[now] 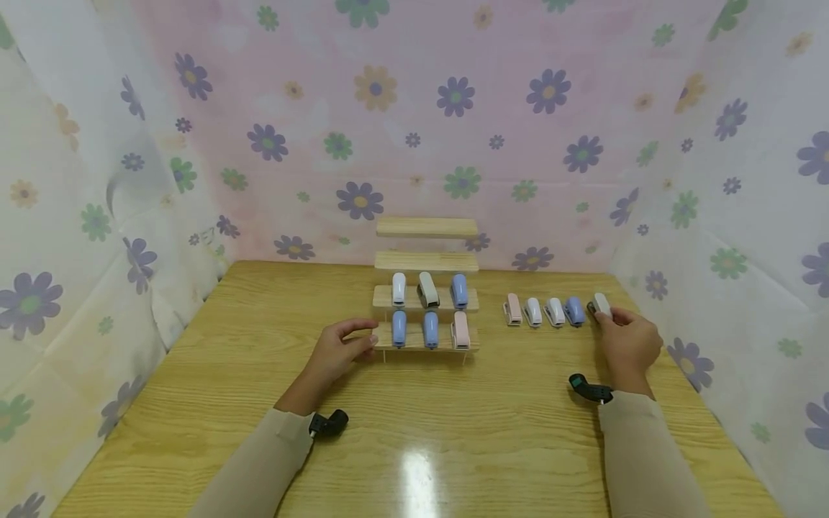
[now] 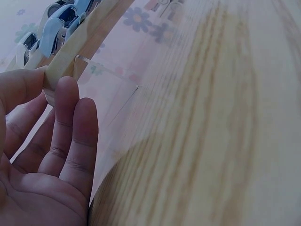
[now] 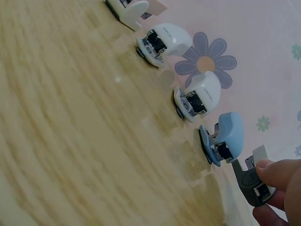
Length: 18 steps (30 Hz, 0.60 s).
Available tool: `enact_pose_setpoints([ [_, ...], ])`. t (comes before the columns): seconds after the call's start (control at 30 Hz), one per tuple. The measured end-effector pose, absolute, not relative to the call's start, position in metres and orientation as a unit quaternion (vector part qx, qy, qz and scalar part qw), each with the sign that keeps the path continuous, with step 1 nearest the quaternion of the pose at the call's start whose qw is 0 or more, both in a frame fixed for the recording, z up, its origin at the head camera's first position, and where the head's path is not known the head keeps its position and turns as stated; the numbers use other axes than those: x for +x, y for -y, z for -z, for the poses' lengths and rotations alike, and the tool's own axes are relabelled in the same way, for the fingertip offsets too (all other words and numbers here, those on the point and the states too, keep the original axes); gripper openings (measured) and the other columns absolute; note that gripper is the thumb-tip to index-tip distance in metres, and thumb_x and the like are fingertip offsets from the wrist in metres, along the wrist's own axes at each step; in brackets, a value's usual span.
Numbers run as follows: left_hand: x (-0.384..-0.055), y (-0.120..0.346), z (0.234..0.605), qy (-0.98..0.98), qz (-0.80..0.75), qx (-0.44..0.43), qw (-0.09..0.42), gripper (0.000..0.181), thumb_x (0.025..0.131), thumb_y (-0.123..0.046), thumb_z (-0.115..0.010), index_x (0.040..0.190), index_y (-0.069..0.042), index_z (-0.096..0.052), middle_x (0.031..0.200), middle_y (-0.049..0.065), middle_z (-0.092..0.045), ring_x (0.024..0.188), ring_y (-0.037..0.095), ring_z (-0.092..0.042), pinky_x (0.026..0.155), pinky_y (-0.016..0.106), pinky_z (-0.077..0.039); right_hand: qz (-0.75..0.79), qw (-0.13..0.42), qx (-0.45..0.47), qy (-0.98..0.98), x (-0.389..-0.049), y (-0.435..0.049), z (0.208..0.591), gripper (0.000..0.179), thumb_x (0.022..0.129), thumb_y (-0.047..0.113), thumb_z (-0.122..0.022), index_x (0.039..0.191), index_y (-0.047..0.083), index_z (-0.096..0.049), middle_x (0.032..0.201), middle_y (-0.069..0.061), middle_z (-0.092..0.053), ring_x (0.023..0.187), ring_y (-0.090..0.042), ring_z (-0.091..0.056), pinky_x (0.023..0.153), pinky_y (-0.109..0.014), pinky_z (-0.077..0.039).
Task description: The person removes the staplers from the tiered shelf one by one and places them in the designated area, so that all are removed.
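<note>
While the left hand [image 1: 338,351] pinches the wooden rack [image 1: 426,229] by its lowest shelf [image 1: 415,337], likely steadying it, the right hand [image 1: 631,344] grips the grey-white stapler [image 1: 602,303], just right of the blue stapler [image 1: 573,310] on the counter [image 1: 518,432].

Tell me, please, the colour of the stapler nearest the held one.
Blue; that stapler shows best in the right wrist view.

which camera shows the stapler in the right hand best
The right wrist view: the stapler appears large, pinched by the right hand, metal parts visible. The head view shows it small, partly covered; the left wrist view misses it.
</note>
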<state>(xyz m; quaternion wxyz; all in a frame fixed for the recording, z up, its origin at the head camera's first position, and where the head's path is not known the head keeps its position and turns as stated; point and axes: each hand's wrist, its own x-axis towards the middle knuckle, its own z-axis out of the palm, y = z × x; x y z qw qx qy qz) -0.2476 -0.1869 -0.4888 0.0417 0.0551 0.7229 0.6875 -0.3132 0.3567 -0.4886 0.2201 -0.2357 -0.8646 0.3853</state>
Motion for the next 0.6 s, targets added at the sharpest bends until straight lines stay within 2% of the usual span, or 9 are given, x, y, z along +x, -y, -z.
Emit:
enact_pose_setpoints([
  [0.3, -0.2469, 0.1872, 0.4884, -0.725, -0.686, 0.056, 0.042, 0.034, 0.097, -0.012, -0.073, 0.131, -0.006, -0.07, 0.134, 0.016, -0.065, 0.089, 0.026, -0.076, 0.081, 0.037, -0.065, -0.401, 0.221, -0.245, 0.855, -0.3168, -0.3544, 0.4941, 0.047, 0.096, 0.042, -0.073, 0.131, 0.01, -0.073, 0.126, -0.015, -0.073, 0.119, -0.034, -0.064, 0.103, -0.048, -0.049],
  [0.6, -0.2493, 0.1875, 0.4913, -0.719, -0.691, 0.05, 0.047, 0.034, 0.097, -0.012, -0.074, 0.13, -0.007, -0.07, 0.13, 0.018, -0.065, 0.086, 0.022, -0.076, 0.08, 0.035, -0.065, -0.405, 0.216, -0.247, 0.854, -0.3179, -0.354, 0.4966, 0.047, 0.097, 0.041, -0.072, 0.131, 0.008, -0.073, 0.126, -0.017, -0.073, 0.12, -0.036, -0.063, 0.104, -0.05, -0.049],
])
